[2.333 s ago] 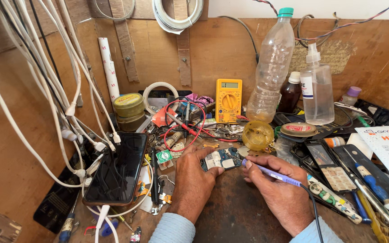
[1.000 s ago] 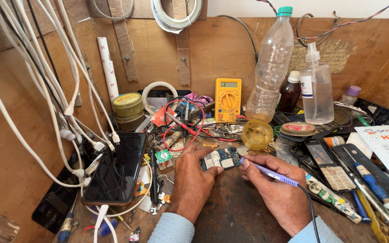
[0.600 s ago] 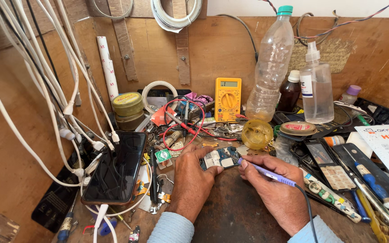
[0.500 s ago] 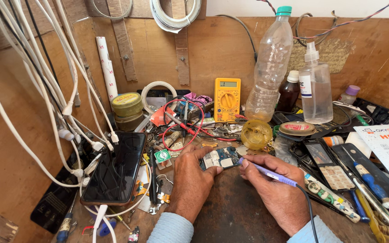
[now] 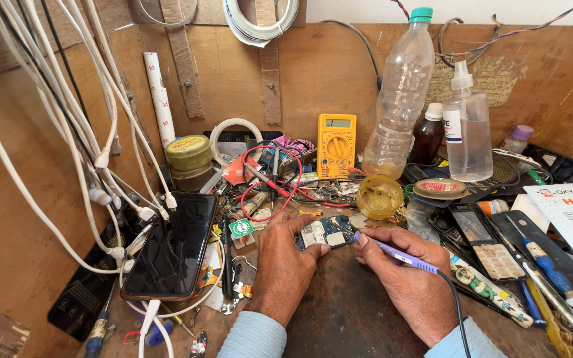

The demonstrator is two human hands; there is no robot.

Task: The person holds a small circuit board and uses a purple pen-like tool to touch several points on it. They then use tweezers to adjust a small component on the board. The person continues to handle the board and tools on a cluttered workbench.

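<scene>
My left hand (image 5: 285,265) pins a small blue-green circuit board (image 5: 326,231) flat on the wooden bench, thumb and fingers on its left edge. My right hand (image 5: 411,282) grips a purple-handled soldering iron (image 5: 402,254) like a pen. Its tip rests at the board's right end. A black cord runs from the iron back over my right wrist.
A black smartphone (image 5: 172,246) lies left among white charging cables. Behind the board sit a yellow multimeter (image 5: 336,144) with red and black leads, a clear plastic bottle (image 5: 400,99), a spray bottle (image 5: 467,133), a yellow tin (image 5: 379,197) and screwdrivers (image 5: 546,263) at right.
The hands, board and iron hold almost the same position; the view shifts only slightly.
</scene>
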